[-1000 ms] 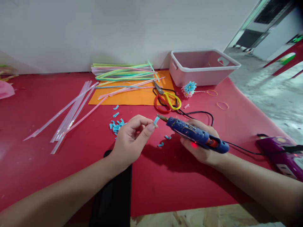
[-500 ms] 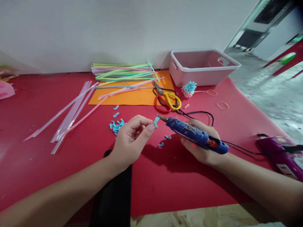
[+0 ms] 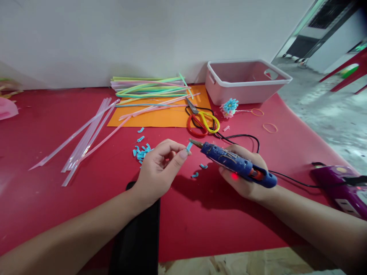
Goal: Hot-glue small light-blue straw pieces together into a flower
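Note:
Between thumb and fingertips, my left hand pinches a short blue piece of pipe cleaner. My right hand is wrapped round a blue hot glue gun, whose metal nozzle points left and meets the top end of the blue piece, or nearly so. A red light shows on the gun's side. Beyond my left hand lies a small heap of bent blue pieces. Two more loose pieces, one of them a curled blue piece, rest on the table below the nozzle.
Red-and-yellow scissors and coloured pipe cleaners lie on an orange sheet. Clear glue sticks are at left. A pink basket, a blue-pink flower, a black phone and a purple power strip stand around.
Both hands, the blue piece and the glue gun keep almost the same place. The red light on the gun looks brighter now.

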Demonstrator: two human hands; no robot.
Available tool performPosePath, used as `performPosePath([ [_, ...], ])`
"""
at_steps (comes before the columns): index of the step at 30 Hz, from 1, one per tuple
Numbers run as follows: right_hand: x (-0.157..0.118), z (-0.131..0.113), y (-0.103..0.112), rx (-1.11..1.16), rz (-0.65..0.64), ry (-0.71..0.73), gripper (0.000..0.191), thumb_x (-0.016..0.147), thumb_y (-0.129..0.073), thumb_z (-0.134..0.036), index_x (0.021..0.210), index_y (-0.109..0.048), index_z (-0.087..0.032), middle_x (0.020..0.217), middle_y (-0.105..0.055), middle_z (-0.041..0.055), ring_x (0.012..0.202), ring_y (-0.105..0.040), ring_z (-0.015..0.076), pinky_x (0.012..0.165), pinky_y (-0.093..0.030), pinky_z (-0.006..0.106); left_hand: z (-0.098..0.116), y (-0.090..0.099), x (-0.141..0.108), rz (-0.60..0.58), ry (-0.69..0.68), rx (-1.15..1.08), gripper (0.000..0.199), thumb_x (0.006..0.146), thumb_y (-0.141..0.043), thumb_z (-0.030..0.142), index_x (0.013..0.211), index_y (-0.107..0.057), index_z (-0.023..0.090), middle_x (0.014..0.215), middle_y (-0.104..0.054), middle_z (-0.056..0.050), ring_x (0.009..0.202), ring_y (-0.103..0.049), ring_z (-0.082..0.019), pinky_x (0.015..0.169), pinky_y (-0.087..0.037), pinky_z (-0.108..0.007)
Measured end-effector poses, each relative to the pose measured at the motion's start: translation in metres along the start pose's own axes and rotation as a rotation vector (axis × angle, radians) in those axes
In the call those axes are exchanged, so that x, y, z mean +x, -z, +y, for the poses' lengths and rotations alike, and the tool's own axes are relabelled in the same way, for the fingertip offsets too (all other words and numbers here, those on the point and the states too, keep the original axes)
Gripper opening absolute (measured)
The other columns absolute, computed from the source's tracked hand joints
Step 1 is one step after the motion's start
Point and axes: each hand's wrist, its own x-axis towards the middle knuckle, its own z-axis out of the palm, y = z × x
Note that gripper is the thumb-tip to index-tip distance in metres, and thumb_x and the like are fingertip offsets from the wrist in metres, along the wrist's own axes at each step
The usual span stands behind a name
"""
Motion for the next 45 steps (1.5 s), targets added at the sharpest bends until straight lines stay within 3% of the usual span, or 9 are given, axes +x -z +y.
performPosePath([
  [45, -0.0012, 0.0017, -0.0012, 0.068, -0.02, 0.015, 0.018, 0.078, -0.063, -0.009, 0.087, -0.058, -0.024, 0.066, -0.064, -0.0037, 0.05, -0.056, 0.0114, 0.048, -0.045, 0.023, -0.0021, 0.0013, 0.0007, -0.041, -0.036, -0.045, 0.023, 0.094, -0.067, 0.039, 0.083, -0.067, 0.018, 0.074, -0.055, 0.001, 0.057, -0.042, -0.009, 0.052, -0.034, -0.026],
])
